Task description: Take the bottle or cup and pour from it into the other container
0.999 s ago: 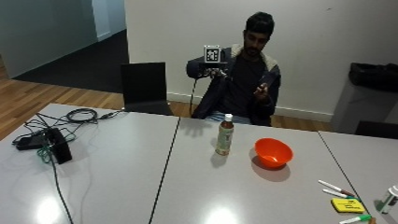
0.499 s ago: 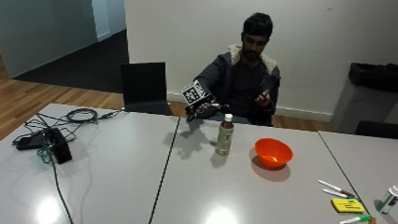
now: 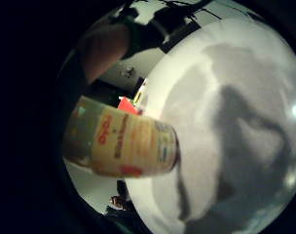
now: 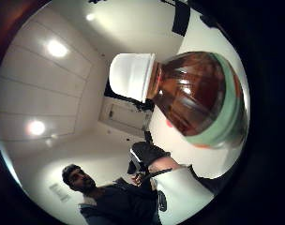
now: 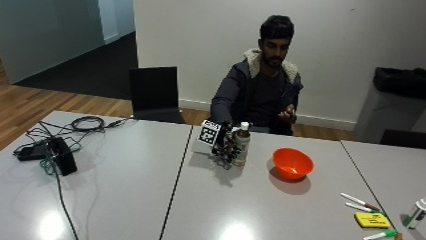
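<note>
Your gloved right hand (image 5: 225, 146) is at the bottle (image 5: 241, 145), which stands upright on the worktop (image 5: 120, 200), just left of the orange bowl (image 5: 292, 163). From the outside view the hand is pressed against the bottle's left side, but you cannot tell from it whether the fingers have wrapped round. The palm views put the bottle very close: on the thumb side its white cap (image 4: 131, 76) and brown shoulder (image 4: 194, 98) fill much of the picture, and on the little finger side its yellow label (image 3: 126, 146) lies right before the palm with the worktop behind. That nearness is no proof of a hold, so the grip's state cannot be told.

By my reading you are at the grasping step: the hand has reached the bottle, and nothing shows it lifted, since its base looks to be on the worktop. The cap appears to be on, so nothing can be poured until it is off. Your bare hand (image 5: 287, 114) is up by your chest, well apart from the bottle.

Next, make sure the fingers are round the body below the shoulder, then lift straight up. Deal with the cap before tilting. The bowl is near on the right, so only a short carry is called for; bring the mouth over the bowl's middle before you tip.
</note>
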The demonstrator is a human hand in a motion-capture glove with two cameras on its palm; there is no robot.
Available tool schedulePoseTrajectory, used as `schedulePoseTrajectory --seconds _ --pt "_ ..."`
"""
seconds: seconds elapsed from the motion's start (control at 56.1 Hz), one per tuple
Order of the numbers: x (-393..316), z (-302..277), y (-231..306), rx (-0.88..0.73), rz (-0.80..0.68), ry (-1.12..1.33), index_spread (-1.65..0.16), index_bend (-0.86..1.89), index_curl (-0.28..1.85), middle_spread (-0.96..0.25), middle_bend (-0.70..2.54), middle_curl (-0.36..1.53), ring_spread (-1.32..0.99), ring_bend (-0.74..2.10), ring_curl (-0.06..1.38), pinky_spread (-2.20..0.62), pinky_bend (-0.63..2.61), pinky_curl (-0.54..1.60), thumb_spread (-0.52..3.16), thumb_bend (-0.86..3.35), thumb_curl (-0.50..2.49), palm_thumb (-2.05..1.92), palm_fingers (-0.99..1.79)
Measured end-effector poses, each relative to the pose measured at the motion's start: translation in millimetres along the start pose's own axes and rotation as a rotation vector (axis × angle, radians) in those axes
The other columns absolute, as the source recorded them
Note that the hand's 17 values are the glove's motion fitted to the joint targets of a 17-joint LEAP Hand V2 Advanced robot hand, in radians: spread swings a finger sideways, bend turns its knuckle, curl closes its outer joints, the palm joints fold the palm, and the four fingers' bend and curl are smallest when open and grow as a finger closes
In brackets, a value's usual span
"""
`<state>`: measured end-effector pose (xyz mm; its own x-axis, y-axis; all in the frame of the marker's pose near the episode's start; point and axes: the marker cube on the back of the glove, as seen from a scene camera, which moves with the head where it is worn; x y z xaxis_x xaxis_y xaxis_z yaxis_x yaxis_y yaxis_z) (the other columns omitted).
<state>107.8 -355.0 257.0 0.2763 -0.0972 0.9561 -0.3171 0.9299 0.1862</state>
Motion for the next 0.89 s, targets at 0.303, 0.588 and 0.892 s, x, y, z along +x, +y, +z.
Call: schedulePoseTrajectory --seconds 0.303,0.588,0.892 --pt "10 17 -13 0.096 -0.013 -0.087 -0.29 0.09 0.21 -0.14 0.43 0.37 -0.02 0.56 0.32 0.28 0.43 0.33 0.75 -0.02 0.38 0.52 0.91" --pt "15 22 -12 0.051 -0.081 -0.081 -0.30 0.09 0.22 -0.24 0.47 0.40 -0.16 0.67 0.38 0.06 0.38 0.35 0.72 0.00 0.44 0.81 1.19" --pt "16 24 -1 -0.030 -0.214 -0.061 -0.30 0.11 0.24 -0.24 0.47 0.42 -0.17 0.71 0.41 -0.04 0.40 0.36 0.69 -0.03 0.48 0.91 1.22"
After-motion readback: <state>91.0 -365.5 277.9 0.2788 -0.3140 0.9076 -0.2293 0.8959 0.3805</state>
